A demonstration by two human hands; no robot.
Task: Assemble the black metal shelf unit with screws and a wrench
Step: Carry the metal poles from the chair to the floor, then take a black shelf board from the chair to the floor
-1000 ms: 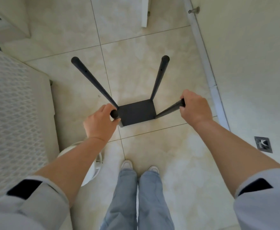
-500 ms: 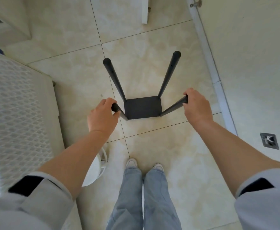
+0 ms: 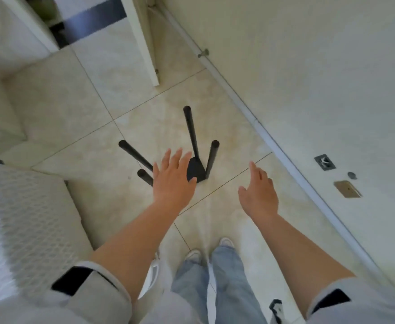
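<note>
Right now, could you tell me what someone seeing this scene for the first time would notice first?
The eye lands on the black metal shelf unit standing on the tiled floor at the centre, its four legs pointing up. Both hands hover open above it: the left hand partly covers its plate, the right hand is off to its right. A patterned white mattress fills the left edge.

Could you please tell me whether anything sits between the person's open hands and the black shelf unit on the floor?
Nothing visible does. The black shelf unit stands on the tiled floor with its posts pointing up. The left hand, open, overlaps it in the head view, and the right hand, also open, hovers to its right over bare tile.
</note>
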